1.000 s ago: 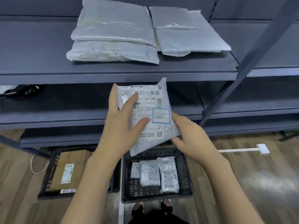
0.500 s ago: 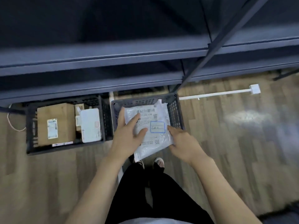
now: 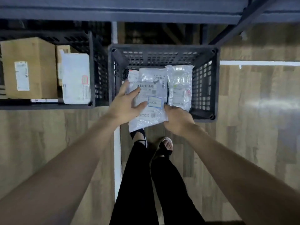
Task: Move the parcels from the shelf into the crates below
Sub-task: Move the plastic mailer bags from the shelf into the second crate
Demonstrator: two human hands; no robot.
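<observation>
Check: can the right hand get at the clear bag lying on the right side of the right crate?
Probably yes. The right hand is beside the clear bag, nothing covers it, and the crate is open-topped. But the fingers grip the labelled parcel.

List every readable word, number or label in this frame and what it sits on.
Held parcel, gripped by left hand and right hand: partly legible code, roughly "A02 060".
Its blue-bordered sticker: handwriting, unreadable.
Cardboard box label: too blurred.
Parcels in the crate: too blurred.
</observation>
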